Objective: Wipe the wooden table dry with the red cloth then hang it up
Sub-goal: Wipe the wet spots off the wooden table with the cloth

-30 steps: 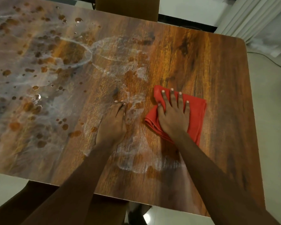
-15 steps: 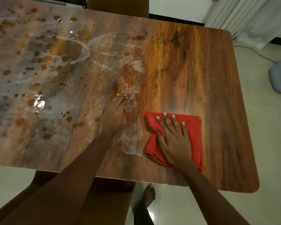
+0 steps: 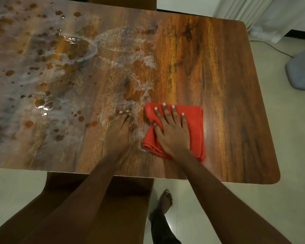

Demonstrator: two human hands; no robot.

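Observation:
A folded red cloth (image 3: 195, 124) lies flat on the wooden table (image 3: 227, 85), right of centre near the front edge. My right hand (image 3: 171, 131) presses down on the cloth with fingers spread and straight. My left hand (image 3: 119, 132) rests flat on the bare wood just left of the cloth. Water drops and wet smears (image 3: 44, 104) cover the left half of the table, and a wet streak (image 3: 136, 92) runs down to the cloth's left edge. The right part of the table looks dry.
A wooden chair (image 3: 102, 199) stands under the front edge below my arms; another chair back (image 3: 123, 2) is at the far edge. White curtains (image 3: 264, 16), a grey object (image 3: 301, 71) and a cable lie on the floor to the right. My foot (image 3: 164, 201) stands on the tiles.
My right hand has slid the cloth toward me from mid-table and then slightly back up. My left hand has stayed in place on the wood. The camera has pulled back.

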